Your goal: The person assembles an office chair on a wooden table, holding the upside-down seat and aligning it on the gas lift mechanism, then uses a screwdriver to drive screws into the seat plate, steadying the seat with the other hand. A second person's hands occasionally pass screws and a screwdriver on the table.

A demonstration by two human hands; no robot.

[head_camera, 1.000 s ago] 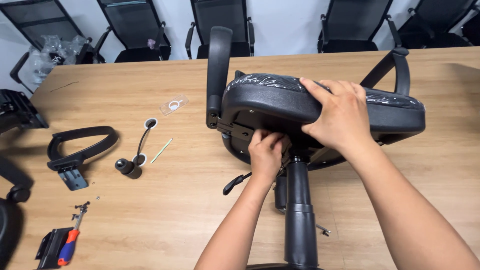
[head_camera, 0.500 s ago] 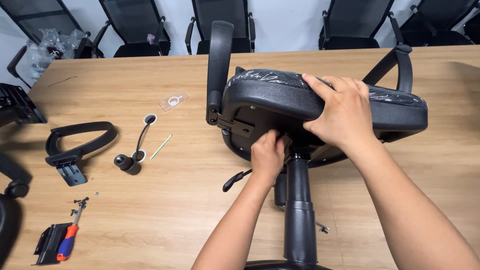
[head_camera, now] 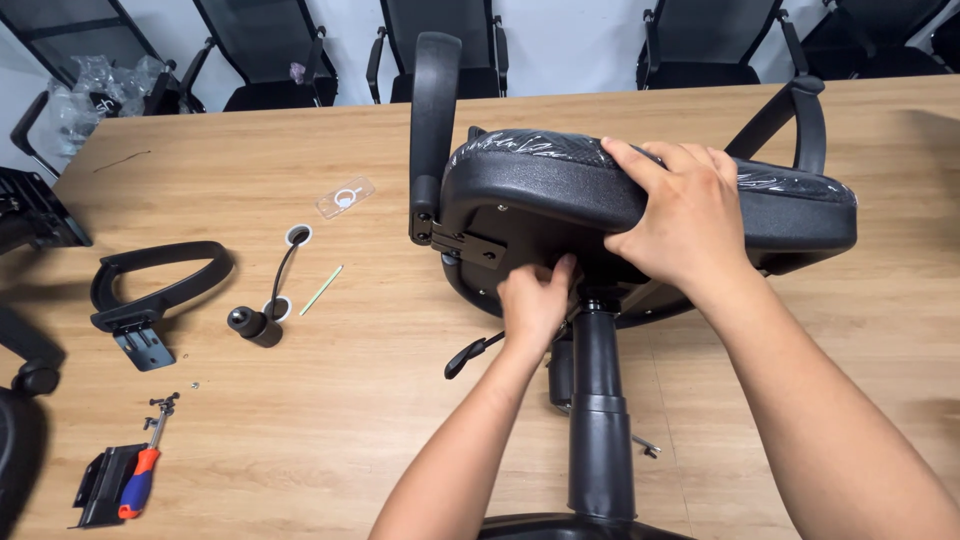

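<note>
Wood table; both hands on padded seat (film-wrapped).

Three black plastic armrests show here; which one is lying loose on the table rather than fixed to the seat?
The curved black plastic armrest with a metal bracket, lying flat at the table's left. The other two stand bolted to the black seat.
</note>
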